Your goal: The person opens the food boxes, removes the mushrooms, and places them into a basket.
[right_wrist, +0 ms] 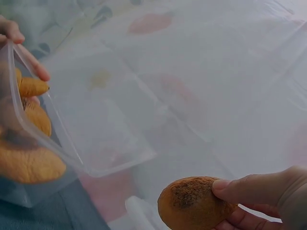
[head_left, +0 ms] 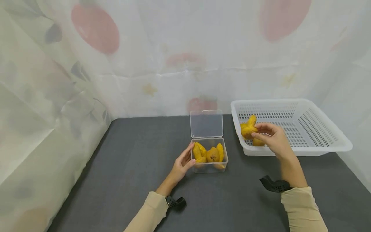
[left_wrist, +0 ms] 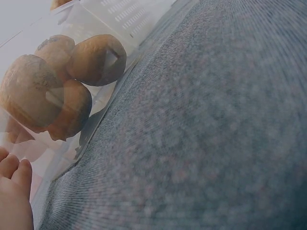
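My right hand (head_left: 273, 138) pinches a yellow fruit (head_left: 248, 131) between thumb and fingers, over the left end of a white basket (head_left: 327, 149). In the right wrist view this fruit (right_wrist: 192, 203) shows a rough brown patch. More yellow fruit (head_left: 259, 142) lies in the basket below, partly hidden. At the middle of the table stands a small clear plastic box (head_left: 210, 168), its lid (head_left: 206, 124) raised at the back. Several yellow fruits (head_left: 213, 154) fill it. My left hand (head_left: 180, 166) holds the box at its left side, thumb near the front corner.
A dark grey cloth (head_left: 139, 154) covers the table. Behind it hangs a pale printed curtain (head_left: 174, 38), with another patterned sheet (head_left: 34, 106) on the left. The slotted basket stands right of the box, near the back edge.
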Demonstrator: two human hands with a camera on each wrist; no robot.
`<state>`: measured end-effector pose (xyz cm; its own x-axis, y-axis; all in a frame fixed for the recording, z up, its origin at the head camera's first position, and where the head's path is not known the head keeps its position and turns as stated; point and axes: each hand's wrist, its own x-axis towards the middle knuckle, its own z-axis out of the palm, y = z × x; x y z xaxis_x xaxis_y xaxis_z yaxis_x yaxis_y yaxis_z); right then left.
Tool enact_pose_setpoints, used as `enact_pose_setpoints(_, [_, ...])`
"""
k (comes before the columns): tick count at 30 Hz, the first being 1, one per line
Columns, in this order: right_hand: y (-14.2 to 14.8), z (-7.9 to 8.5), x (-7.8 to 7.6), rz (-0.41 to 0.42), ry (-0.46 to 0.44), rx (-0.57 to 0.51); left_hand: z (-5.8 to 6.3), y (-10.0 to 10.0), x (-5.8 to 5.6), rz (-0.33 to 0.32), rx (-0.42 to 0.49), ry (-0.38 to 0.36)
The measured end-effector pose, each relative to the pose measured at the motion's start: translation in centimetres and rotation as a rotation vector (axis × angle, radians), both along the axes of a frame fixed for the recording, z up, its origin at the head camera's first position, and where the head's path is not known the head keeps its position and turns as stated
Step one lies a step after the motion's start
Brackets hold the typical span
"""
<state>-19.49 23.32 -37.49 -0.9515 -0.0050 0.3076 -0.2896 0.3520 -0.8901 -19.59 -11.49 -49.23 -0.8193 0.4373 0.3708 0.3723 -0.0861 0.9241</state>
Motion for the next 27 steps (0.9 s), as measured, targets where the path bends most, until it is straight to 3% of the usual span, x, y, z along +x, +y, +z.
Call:
enact_pose_setpoints(13, [0.9,-0.7,0.4,-0.006,-0.026,0.024,0.2,0.0,0.1,0.008,0.004,-0.014])
enact_pose_setpoints(27, [-2.3,-0.2,1.4,0.126,-0.077,0.019,0.0,0.1,0.0,0.009,0.002,-0.009])
